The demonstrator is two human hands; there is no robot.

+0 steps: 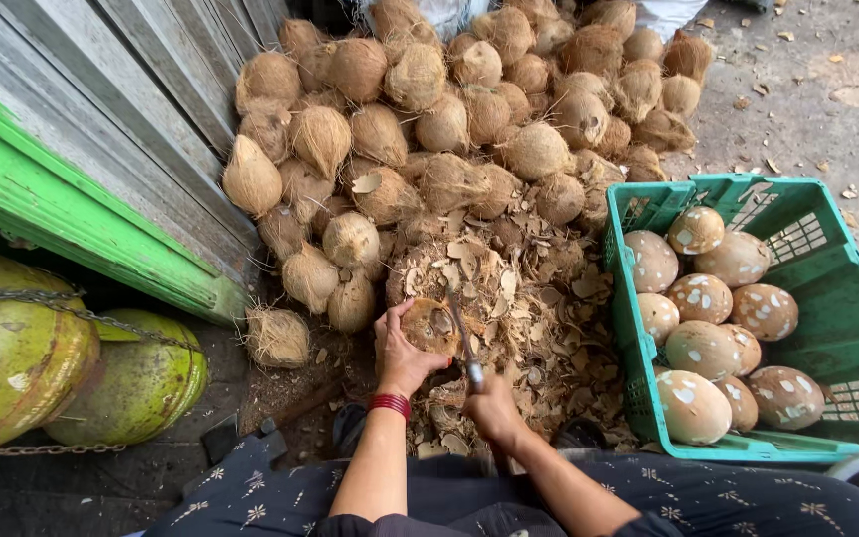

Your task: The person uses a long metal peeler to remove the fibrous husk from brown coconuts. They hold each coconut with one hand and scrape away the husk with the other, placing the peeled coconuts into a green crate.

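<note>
My left hand (402,356), a red bangle on its wrist, grips a brown coconut (431,325) over a heap of shell chips (509,298). In my right hand (492,406) is a knife (461,343), its thin blade pointing up against the right side of that coconut. A big pile of husked, fibrous coconuts (449,119) lies just beyond. To the right stands a green plastic crate (827,298) holding several peeled, pale-spotted coconuts (703,348).
A grey wooden wall with a green board (72,219) runs along the left. Two large yellow-green cylinders (62,363) held by a chain lie at lower left. Bare concrete ground (827,89) with scattered chips is at upper right. My patterned dark clothing fills the bottom.
</note>
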